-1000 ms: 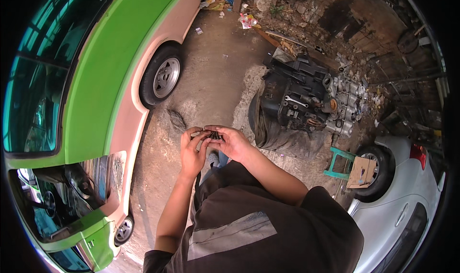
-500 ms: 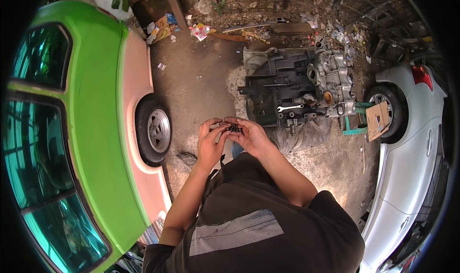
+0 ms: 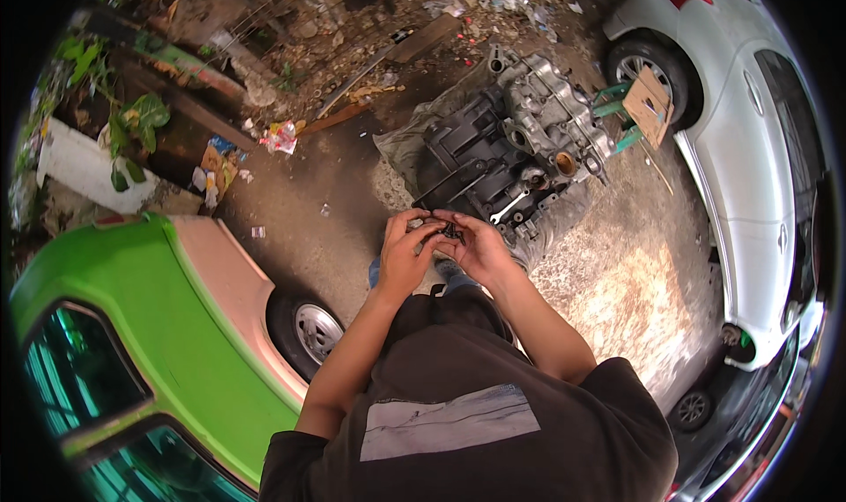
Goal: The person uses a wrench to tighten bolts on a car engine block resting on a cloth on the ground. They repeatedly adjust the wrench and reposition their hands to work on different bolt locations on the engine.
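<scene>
Close together in front of my body, my left hand and my right hand meet around several small dark bolts. The bolts rest in the curled fingers of my right hand. Bent fingertips of my left hand pinch at the same bunch, though exactly what they grip is partly hidden. Just beyond my hands lies a greasy engine, with black casing on its left and bare grey metal on its right. A combination wrench rests on the engine's near side.
Grey cloth spreads under the engine. At its right stands a green stool with cardboard on top. A green car flanks me on the left, a silver car on the right. Litter and planks lie beyond.
My view has turned leftward: the engine appears tilted, the green car lower, and the silver car higher. Both hands stay together around the bolts, with fingers slightly shifted.
</scene>
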Tool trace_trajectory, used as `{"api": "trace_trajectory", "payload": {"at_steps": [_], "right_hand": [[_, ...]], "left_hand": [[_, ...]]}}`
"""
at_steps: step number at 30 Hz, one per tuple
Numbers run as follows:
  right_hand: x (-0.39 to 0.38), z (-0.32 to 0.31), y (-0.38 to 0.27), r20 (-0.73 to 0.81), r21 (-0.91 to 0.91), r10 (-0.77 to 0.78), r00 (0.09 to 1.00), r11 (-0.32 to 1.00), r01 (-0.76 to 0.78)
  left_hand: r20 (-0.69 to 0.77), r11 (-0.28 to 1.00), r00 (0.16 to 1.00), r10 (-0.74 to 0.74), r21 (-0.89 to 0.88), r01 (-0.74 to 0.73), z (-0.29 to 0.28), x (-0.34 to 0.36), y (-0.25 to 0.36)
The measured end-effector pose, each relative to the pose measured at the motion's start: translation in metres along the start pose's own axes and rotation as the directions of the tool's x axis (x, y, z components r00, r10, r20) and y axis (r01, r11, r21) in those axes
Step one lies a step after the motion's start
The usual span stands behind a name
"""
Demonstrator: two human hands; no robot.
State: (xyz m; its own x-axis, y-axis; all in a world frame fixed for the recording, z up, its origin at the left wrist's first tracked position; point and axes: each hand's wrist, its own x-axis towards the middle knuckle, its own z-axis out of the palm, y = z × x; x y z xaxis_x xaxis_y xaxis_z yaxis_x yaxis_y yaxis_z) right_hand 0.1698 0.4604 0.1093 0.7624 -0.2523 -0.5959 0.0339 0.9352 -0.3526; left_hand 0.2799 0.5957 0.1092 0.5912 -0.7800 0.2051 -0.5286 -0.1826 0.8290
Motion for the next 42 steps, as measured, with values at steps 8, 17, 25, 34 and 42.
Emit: {"api": "trace_trajectory", "payload": {"at_steps": [8,17,25,34,42], "right_hand": [[0.005,0.026,0.035,-0.181,0.223,-0.370,0.911,0.887,0.405],[-0.002,0.019,0.072,-0.474,0.361,-0.476,0.741,0.662,0.657],[0.023,-0.023,0.047,-0.533,0.325,-0.476,0.699,0.648,0.689],[0.112,-0.096,0.023,-0.701,0.160,-0.372,0.608,0.749,0.643],[0.133,-0.100,0.026,-0.827,-0.365,-0.482,0.288,0.852,0.376]], "left_hand": [[0.418,0.943,0.846,0.330,-0.109,-0.314,-0.031,0.077,-0.034],[0.660,0.891,0.612,0.435,-0.219,-0.397,-0.010,0.095,-0.027],[0.680,0.848,0.570,0.460,-0.148,-0.508,0.041,0.118,-0.032],[0.787,0.756,0.496,0.368,0.058,-0.652,0.117,0.152,-0.081],[0.800,0.556,0.435,0.412,0.157,-0.816,0.142,0.158,-0.094]]}}
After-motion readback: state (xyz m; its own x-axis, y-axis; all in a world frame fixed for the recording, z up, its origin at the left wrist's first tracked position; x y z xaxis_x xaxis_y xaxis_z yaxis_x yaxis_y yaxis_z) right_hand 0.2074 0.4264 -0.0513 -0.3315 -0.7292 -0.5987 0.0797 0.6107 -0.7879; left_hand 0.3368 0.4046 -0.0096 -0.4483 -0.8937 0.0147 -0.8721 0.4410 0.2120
